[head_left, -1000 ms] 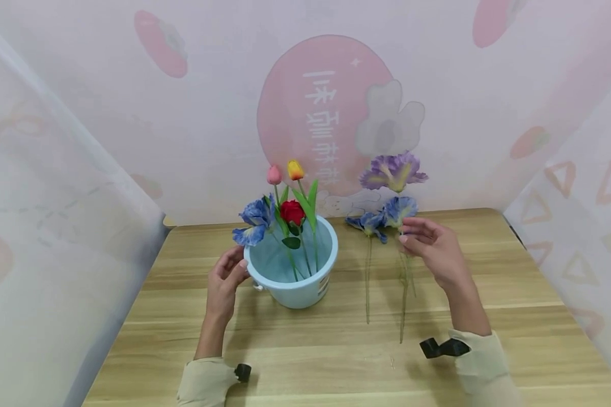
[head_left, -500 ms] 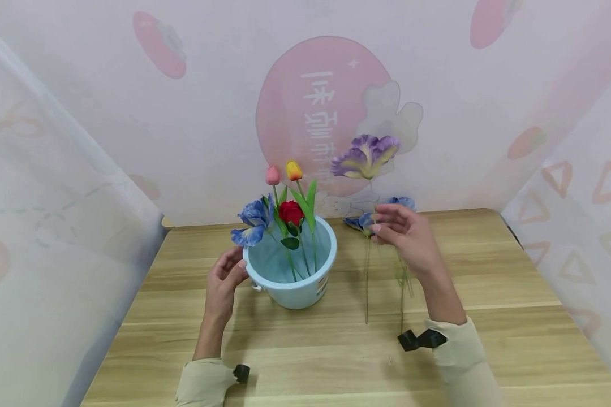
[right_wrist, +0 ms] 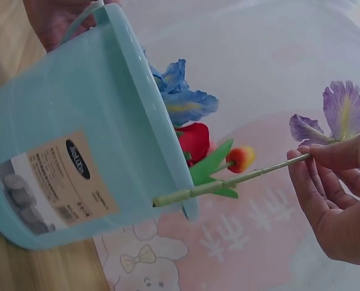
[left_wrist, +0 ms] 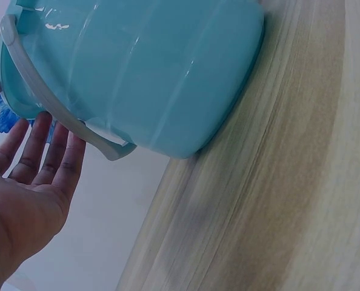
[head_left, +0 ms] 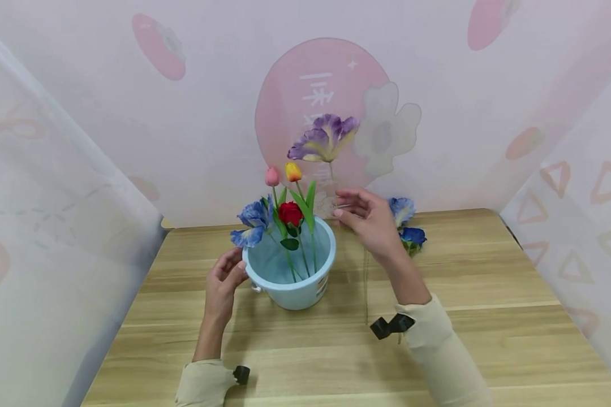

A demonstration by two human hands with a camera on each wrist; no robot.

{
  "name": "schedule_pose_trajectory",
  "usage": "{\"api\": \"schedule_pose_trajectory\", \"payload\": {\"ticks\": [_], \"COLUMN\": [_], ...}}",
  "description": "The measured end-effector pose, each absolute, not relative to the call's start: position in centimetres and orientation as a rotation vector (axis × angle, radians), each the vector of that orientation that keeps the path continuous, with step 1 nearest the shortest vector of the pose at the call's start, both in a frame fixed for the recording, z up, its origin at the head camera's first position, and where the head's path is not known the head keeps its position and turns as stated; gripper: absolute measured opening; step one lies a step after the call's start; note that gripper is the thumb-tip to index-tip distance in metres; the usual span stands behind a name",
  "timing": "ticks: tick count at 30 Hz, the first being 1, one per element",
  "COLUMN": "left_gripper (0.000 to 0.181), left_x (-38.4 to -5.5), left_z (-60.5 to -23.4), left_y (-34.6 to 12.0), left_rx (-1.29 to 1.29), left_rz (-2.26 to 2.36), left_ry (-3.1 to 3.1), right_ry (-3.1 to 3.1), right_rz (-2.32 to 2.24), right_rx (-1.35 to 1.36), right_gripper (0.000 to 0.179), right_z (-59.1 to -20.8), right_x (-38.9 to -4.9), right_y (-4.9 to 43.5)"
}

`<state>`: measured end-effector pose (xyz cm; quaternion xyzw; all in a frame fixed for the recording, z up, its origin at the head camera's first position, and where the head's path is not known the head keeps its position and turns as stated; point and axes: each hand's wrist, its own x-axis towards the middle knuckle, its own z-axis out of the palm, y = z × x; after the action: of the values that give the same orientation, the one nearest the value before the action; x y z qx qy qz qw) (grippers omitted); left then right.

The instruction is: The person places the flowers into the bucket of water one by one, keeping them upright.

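Note:
My right hand (head_left: 371, 223) pinches the stem of a purple artificial iris (head_left: 323, 138) between thumb and fingers, bloom upward. In the right wrist view, the stem's cut end (right_wrist: 168, 199) overlaps the rim of a light blue plastic bucket (right_wrist: 59, 139); whether it touches cannot be told. My left hand (head_left: 221, 288) rests against the bucket's left rim, its fingers fairly straight in the left wrist view, near the pale handle (left_wrist: 53, 103). Inside the bucket stand a blue iris (head_left: 254, 217), a red rose (head_left: 291, 213), a pink tulip (head_left: 272, 176) and a yellow-orange tulip (head_left: 293, 171).
Right of the bucket, a light blue flower (head_left: 401, 209) and a dark blue bloom (head_left: 413, 236) lie on the wooden table (head_left: 305, 356), partly behind my right arm. A loose stem (head_left: 365, 291) lies nearby. A printed white backdrop (head_left: 209, 124) rises behind the table.
My right hand has carried the purple iris leftward and slightly up, from over the blue flowers to beside the bucket. The left hand stays at the rim.

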<state>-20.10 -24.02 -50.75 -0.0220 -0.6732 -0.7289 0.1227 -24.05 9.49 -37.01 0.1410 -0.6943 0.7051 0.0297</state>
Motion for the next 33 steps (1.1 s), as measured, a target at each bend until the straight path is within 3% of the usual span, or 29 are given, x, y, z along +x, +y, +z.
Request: {"api": "schedule_pose_trajectory", "payload": {"ticks": [33], "left_gripper": [0.04], "left_x": [-20.1], "left_z": [-50.9], "left_y": [-24.2], "left_rx": [-0.081], "left_rz": [-2.135], "left_ry": [-1.971], "right_ry": [-2.126], "right_rz": [2.215], "right_rx": [0.512], "right_gripper": [0.034], "right_z": [-36.5], "right_x": [-27.5], "right_y": [1.5]}}
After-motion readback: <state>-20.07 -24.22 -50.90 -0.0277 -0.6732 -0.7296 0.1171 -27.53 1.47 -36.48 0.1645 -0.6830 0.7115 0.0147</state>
